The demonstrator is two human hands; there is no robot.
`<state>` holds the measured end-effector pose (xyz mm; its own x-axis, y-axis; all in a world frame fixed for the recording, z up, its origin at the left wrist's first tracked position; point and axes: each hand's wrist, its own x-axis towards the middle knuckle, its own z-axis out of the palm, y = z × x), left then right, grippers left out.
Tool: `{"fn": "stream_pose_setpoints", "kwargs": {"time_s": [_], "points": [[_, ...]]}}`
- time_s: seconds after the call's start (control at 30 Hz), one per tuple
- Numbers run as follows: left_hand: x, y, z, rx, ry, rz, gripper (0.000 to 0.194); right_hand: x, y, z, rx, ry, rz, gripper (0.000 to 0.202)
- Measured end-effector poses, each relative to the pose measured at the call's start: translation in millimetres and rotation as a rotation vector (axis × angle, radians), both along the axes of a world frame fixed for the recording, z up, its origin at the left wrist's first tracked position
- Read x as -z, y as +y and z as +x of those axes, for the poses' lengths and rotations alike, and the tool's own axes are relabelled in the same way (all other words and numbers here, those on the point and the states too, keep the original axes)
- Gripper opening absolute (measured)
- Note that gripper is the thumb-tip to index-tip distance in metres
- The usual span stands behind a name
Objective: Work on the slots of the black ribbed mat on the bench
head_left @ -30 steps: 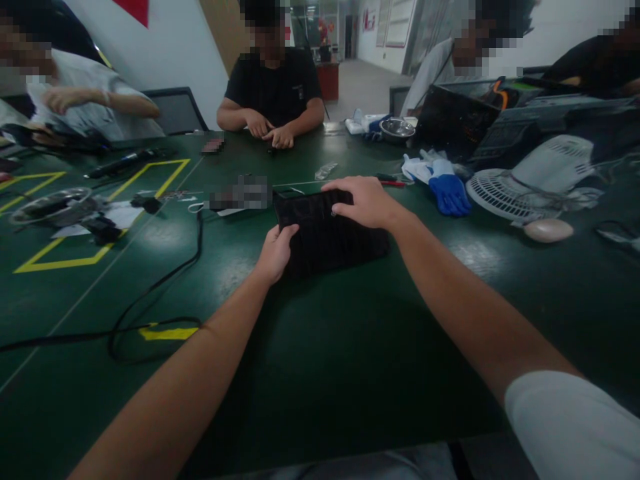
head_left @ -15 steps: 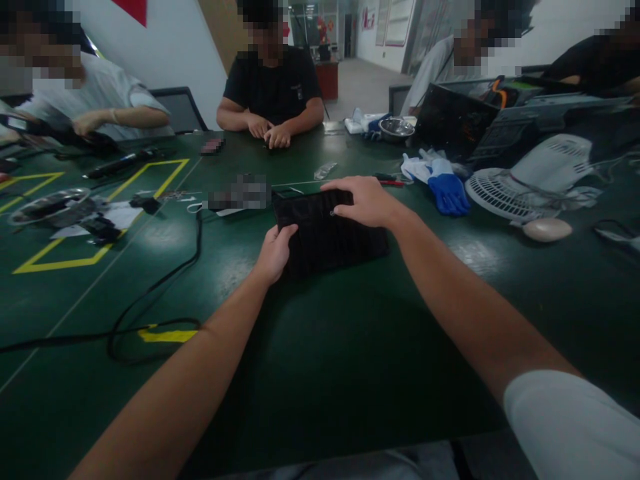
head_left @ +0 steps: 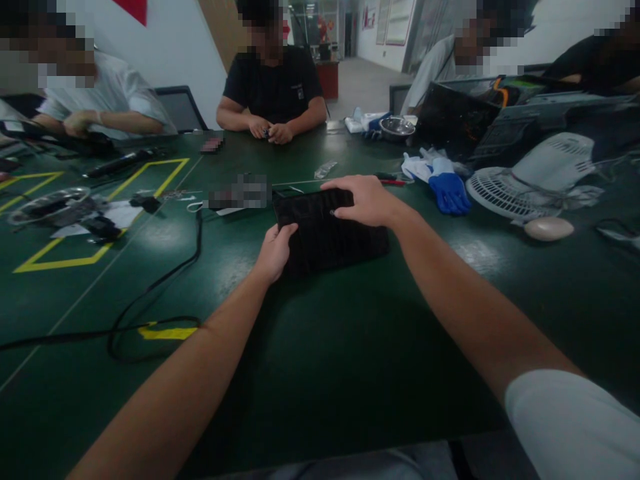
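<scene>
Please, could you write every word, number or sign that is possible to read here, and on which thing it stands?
No text can be read.
Black shirt: pale print, too small.
Wall posters: too small and blurred.
Black panel: faint orange marks, cannot tell if letters.
Flat black item: no writing seen.

Near middle passable, obstacles to both sides
A hand could pass over the green tabletop (head_left: 360, 360) between the left forearm (head_left: 220, 333) and right forearm (head_left: 450, 293), up to the dark flat piece (head_left: 340, 243) blocking the middle; a looped black cable (head_left: 199, 233) obstructs the left, a blue glove (head_left: 450, 192) and white slatted part (head_left: 500, 193) the far right
</scene>
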<state>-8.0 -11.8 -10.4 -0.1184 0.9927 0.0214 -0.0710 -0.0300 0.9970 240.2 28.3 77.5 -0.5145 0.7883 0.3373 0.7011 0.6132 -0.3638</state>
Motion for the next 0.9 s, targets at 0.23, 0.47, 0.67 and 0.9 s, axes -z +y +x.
{"fn": "stream_pose_setpoints", "kwargs": {"time_s": [0.23, 0.47, 0.67, 0.9], "points": [[-1.7, -1.5, 0.6, 0.015, -0.005, -0.012, 0.034, -1.0, -1.5, -0.9, 0.004, -0.037, -0.008, 0.063], [-1.3, -1.5, 0.7, 0.014, 0.005, -0.011, 0.034, 1.1, -1.9, -2.5, 0.024, -0.041, 0.004, 0.064], [0.8, -0.3, -0.9, 0.000, 0.006, -0.008, 0.035, -0.3, -4.0, -3.9, 0.032, -0.053, 0.003, 0.063], [0.2, -0.4, -0.1, -0.008, 0.014, -0.012, 0.035, 1.9, -4.9, -6.5, 0.050, -0.063, 0.023, 0.062]]}}
